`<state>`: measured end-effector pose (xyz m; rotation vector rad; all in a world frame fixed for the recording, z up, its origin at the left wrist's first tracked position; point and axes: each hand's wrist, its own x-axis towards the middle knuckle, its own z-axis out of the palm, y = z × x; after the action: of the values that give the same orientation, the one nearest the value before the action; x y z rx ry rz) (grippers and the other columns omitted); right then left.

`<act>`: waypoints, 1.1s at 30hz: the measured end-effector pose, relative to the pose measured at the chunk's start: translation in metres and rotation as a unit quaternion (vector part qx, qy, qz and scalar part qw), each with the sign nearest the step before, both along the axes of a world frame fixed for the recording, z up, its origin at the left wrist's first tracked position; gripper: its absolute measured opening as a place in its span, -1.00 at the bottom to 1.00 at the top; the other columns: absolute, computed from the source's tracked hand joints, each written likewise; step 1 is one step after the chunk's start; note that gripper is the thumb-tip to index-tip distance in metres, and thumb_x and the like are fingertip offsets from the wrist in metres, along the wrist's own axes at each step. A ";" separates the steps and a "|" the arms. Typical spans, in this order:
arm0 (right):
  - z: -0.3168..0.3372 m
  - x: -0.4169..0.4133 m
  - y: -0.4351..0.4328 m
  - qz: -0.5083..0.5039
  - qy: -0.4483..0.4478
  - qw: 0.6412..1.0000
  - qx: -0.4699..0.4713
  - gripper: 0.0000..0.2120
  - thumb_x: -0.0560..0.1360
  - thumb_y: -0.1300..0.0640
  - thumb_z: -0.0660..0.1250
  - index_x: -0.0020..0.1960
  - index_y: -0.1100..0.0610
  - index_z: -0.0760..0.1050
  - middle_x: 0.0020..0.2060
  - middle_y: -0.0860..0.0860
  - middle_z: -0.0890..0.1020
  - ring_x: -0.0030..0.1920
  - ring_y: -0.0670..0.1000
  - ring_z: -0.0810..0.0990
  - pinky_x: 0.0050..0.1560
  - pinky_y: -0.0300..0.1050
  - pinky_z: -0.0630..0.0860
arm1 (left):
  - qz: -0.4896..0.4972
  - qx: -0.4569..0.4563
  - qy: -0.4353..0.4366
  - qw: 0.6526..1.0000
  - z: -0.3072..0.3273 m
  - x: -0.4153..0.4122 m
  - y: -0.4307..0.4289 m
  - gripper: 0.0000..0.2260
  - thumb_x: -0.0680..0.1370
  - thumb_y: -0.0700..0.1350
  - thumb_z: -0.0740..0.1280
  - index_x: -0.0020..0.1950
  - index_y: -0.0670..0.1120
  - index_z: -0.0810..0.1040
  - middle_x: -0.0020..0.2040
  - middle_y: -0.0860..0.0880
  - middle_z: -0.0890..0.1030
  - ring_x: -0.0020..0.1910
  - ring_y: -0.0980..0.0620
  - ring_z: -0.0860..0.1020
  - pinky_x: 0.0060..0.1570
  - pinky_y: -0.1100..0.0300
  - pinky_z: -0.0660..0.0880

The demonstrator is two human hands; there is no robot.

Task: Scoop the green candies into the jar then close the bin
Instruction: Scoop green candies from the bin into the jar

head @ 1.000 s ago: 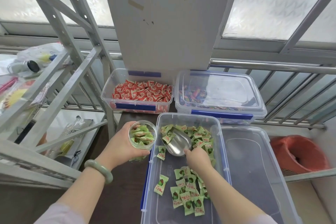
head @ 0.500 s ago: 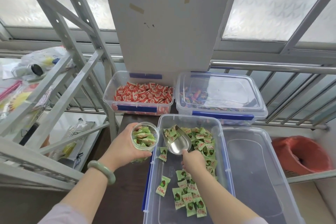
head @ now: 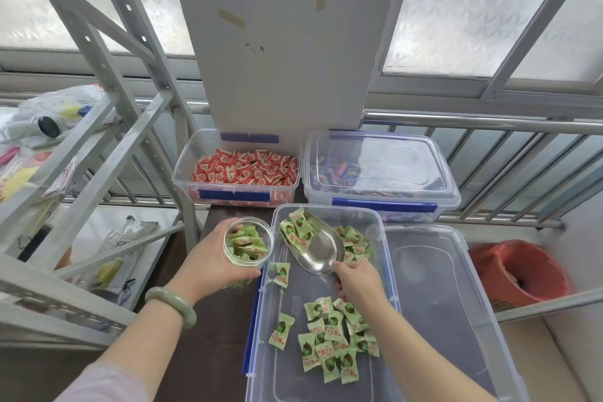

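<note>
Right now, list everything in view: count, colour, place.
Green candy bin: one, clear, lidless, nearest.
Green candies: many, in that bin.
Scoop: one, steel, carrying green candies, above the bin.
Jar: one, clear, part-filled with green candies.
Lid: one, clear, right of the bin.
Red candy bin: one, open, far left.
Mixed candy bin: one, lidded, far right.
Red bag: one, far right.
Shelving: grey, left.
Left hand: grip on the jar.
Right hand: grip on the scoop handle.

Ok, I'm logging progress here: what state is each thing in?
Green candy bin: open, part full.
Lid: off, lying right of it.
Jar: uncapped, nearly full, in left hand.
Scoop: holds a few candies, gripped by right hand.
Red candy bin: open.
Mixed candy bin: lidded.
</note>
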<state>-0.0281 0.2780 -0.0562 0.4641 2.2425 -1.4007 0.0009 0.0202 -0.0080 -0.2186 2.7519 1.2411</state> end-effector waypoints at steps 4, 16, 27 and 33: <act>0.053 -0.017 0.013 0.106 0.047 0.991 0.071 -0.69 0.44 0.07 0.26 -0.42 0.17 0.51 -0.52 0.05 0.55 -0.46 0.03 0.46 -0.31 -0.10 0.45 | 0.020 0.012 0.012 1.000 -0.003 0.001 0.000 -0.24 0.15 0.00 0.64 0.22 0.23 0.31 0.06 0.26 0.52 0.04 0.17 0.54 0.02 0.28 0.37; 0.170 -0.046 -0.044 0.379 0.153 0.847 0.339 -0.66 0.48 0.08 0.23 -0.44 0.16 0.31 -0.47 0.03 0.42 -0.37 0.09 0.45 -0.37 -0.19 0.38 | 0.027 0.040 0.000 0.999 -0.007 0.005 -0.006 -0.20 0.08 0.06 0.62 0.26 0.21 0.37 0.08 0.18 0.62 0.03 0.24 0.59 0.05 0.19 0.49; 0.205 -0.030 -0.077 0.456 0.269 0.700 0.479 -0.83 0.47 0.16 0.20 -0.28 0.16 0.34 -0.40 0.00 0.34 -0.34 0.05 0.40 -0.35 -0.16 0.31 | 0.043 0.055 -0.003 0.998 -0.005 0.008 -0.006 -0.21 0.10 0.03 0.62 0.27 0.18 0.39 0.05 0.17 0.63 0.02 0.25 0.58 0.07 0.18 0.49; 0.207 -0.025 -0.072 0.442 0.295 0.701 0.476 -0.84 0.49 0.13 0.22 -0.24 0.14 0.37 -0.42 0.00 0.34 -0.44 -0.01 0.28 -0.47 -0.21 0.16 | 0.035 0.042 0.002 0.999 -0.003 0.008 -0.007 -0.23 0.14 0.01 0.64 0.27 0.17 0.38 0.07 0.18 0.59 0.01 0.27 0.55 -0.05 0.30 0.42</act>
<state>-0.0528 0.2059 0.1505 -0.8557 2.8807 0.2457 0.0090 0.0129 -0.0112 -0.3071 2.7099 1.3724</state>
